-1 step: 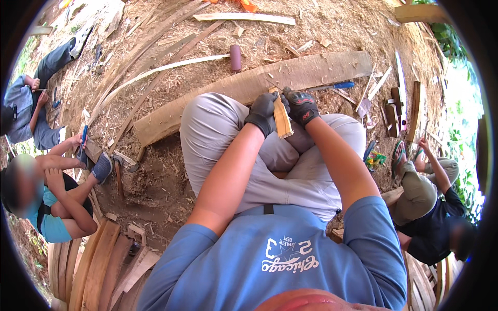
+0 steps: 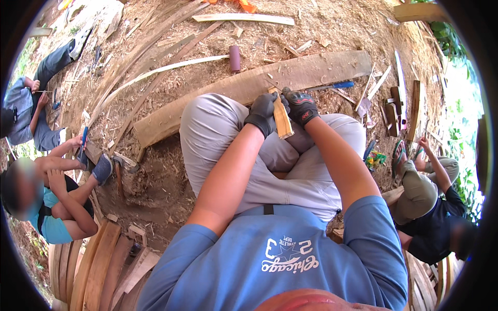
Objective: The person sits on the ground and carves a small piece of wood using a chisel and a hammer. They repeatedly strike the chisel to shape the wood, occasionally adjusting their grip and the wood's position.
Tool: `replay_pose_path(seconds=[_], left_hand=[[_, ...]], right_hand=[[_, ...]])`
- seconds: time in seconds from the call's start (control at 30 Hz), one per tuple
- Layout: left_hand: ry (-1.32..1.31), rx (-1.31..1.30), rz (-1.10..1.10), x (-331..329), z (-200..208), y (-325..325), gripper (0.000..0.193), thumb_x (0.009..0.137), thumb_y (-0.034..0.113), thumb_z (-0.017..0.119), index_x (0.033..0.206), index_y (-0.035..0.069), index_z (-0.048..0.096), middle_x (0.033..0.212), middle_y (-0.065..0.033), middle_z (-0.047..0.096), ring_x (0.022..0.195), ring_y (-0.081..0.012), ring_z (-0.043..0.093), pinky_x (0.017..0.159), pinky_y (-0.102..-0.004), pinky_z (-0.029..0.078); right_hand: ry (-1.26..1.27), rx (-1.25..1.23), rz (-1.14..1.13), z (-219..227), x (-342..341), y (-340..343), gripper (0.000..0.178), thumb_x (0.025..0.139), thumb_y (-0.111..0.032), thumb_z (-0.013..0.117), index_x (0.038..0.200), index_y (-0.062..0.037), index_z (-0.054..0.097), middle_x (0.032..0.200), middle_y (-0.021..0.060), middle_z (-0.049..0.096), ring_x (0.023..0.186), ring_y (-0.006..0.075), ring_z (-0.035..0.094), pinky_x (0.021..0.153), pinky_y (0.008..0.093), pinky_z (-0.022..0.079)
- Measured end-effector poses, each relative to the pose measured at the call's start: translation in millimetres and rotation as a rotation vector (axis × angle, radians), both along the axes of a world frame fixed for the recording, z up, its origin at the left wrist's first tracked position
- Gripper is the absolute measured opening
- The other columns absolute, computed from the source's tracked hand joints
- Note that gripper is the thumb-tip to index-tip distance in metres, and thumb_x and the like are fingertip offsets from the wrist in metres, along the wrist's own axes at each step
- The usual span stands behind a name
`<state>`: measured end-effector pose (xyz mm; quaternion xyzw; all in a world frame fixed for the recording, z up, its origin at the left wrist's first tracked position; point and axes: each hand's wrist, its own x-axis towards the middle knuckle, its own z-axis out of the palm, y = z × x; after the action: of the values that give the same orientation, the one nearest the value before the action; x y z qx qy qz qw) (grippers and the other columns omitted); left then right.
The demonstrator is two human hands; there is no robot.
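Head view: a short wood strip (image 2: 282, 123) is held over the lap (image 2: 277, 155) by fingers of the left hand (image 2: 262, 111). Beside it, the right hand (image 2: 301, 107) is curled; its hold cannot be told. The strip seems to be worked on; next, steady holding seems needed.

The small pale-yellow strip of wood (image 2: 282, 122) looks matt, the long curved brown wooden plank (image 2: 236, 85) rough — like the coarse tan wood shavings (image 2: 342, 31) around it — while the dark fingered gloves (image 2: 262, 112) resemble matt fabric, the light-grey trousers (image 2: 213, 137) creased cloth, and the short maroon cylinder (image 2: 235, 58) is smooth.
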<state>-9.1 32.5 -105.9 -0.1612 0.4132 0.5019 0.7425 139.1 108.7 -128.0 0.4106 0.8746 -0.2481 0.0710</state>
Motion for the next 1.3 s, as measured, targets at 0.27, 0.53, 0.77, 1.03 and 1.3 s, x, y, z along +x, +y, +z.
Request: replay_pose_path(seconds=[0.27,0.53,0.77,1.03,1.3], left_hand=[[-0.013,-0.044,0.131,7.6,-1.0,8.0,0.023,0.108,0.020,0.044,0.109,0.003,0.059,0.090,-0.0136,0.069,0.076,-0.0275,0.068,0.069,-0.0423,0.058],[-0.017,-0.023,0.000,-7.6,9.4,7.9,0.027,0.110,0.030,0.049,0.101,0.007,0.061,0.080,-0.0057,0.063,0.065,-0.0186,0.061,0.055,-0.0333,0.052],[-0.066,-0.022,-0.079,-15.3,-4.9,-6.2,0.028,0.113,0.030,0.038,0.107,0.008,0.054,0.083,-0.0010,0.055,0.063,-0.0119,0.054,0.052,-0.0264,0.046],[-0.226,-0.029,0.002,-16.0,27.6,2.9,0.026,0.111,0.028,0.038,0.097,0.015,0.055,0.066,0.0036,0.044,0.045,-0.0085,0.036,0.041,-0.0269,0.031],[0.114,-0.042,-0.188,-11.7,20.4,3.6,0.038,0.112,0.034,0.034,0.084,0.016,0.053,0.060,0.0014,0.044,0.044,-0.0148,0.040,0.040,-0.0323,0.032]], right_hand=[[0.010,-0.055,-0.028,-23.0,5.8,0.9,0.032,0.096,-0.035,0.056,0.109,-0.0067,0.064,0.100,0.0220,0.075,0.093,0.0417,0.073,0.079,0.0533,0.056],[-0.132,-0.045,-0.100,-6.1,-9.5,-4.4,0.033,0.099,-0.034,0.052,0.113,-0.0074,0.067,0.102,0.0195,0.076,0.095,0.0374,0.074,0.080,0.0495,0.057],[-0.145,-0.186,-0.059,-3.4,-4.6,19.6,0.026,0.099,-0.019,0.051,0.112,-0.0013,0.064,0.101,0.0268,0.074,0.096,0.0448,0.072,0.084,0.0529,0.056],[0.101,0.116,0.094,15.4,-9.5,12.8,0.016,0.098,-0.023,0.058,0.096,-0.0086,0.065,0.079,0.0179,0.071,0.072,0.0389,0.071,0.061,0.0508,0.054],[0.078,0.223,0.329,9.2,-1.8,32.8,0.016,0.098,-0.020,0.054,0.099,-0.0092,0.066,0.083,0.0150,0.074,0.076,0.0354,0.074,0.063,0.0475,0.057]])
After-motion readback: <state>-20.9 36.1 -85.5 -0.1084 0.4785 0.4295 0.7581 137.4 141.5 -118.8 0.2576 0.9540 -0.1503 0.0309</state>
